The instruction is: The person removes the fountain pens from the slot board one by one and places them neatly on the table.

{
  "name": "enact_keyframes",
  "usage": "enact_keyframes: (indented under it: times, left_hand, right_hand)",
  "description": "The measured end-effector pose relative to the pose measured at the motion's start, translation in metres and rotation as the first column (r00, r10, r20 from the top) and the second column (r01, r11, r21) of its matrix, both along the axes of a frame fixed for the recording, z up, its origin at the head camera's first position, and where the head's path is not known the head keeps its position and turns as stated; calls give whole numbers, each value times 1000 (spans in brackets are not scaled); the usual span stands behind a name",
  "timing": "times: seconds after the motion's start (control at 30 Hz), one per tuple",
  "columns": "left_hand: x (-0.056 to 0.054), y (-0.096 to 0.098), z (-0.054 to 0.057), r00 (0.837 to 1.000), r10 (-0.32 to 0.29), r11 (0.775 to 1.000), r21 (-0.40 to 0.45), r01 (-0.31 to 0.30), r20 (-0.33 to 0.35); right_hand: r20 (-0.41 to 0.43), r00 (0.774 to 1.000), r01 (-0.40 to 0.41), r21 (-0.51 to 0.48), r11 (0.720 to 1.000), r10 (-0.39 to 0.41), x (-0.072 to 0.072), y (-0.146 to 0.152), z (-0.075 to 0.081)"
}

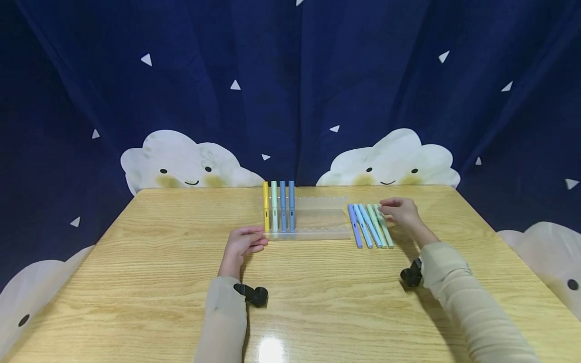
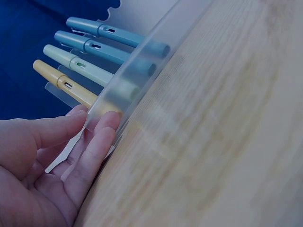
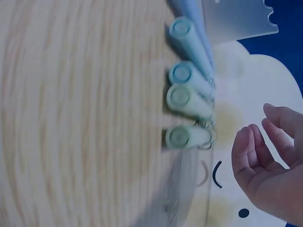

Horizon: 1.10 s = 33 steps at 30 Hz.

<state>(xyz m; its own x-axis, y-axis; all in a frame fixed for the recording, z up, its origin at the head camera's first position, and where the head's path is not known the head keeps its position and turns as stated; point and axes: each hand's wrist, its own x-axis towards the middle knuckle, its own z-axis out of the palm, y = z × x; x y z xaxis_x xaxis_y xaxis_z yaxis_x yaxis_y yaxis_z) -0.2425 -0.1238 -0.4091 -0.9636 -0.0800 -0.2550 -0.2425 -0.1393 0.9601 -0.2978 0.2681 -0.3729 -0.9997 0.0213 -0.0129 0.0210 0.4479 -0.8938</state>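
Observation:
A clear plastic pen rack [image 1: 320,233] stands on the table with a yellow pen [image 1: 266,206], a pale green pen [image 1: 274,206] and two blue pens [image 1: 283,206] side by side at its left end. My left hand [image 1: 245,243] pinches the rack's front left corner; in the left wrist view the thumb lies against the strip's end, close to the yellow pen [image 2: 66,85]. My right hand [image 1: 400,210] hovers at the far ends of several loose pens. Its fingers [image 3: 242,149] are loosely bent and hold nothing in the right wrist view, apart from the light green pen [image 3: 180,137].
Right of the rack, the loose pens lie in a row: a purple pen [image 1: 355,226], blue ones [image 1: 364,224] and light green ones [image 1: 384,227]. A dark blue curtain [image 1: 290,91] with white clouds hangs behind the wooden table [image 1: 317,297]. Each wrist wears a black camera [image 1: 256,296].

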Motion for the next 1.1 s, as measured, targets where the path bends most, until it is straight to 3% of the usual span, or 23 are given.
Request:
enact_keyframes:
  times: [0.17, 0.33, 0.7, 1.1]
  left_hand:
    - [0, 0, 0, 1000, 1, 1000, -3, -1, 2]
    - [0, 0, 0, 1000, 2, 1000, 1, -2, 1]
    - [-1, 0, -1, 1000, -4, 1000, 10, 4, -1]
    - [0, 0, 1, 1000, -3, 1000, 1, 3, 4]
  right_hand:
    - [-41, 999, 14, -119, 993, -19, -16, 3, -16]
    - [-80, 997, -34, -203, 979, 18, -21, -4, -19]
    - [-77, 995, -73, -238, 969, 56, 6, -53, 11]
    - [-101, 987, -148, -331, 932, 121, 4, -83, 13]
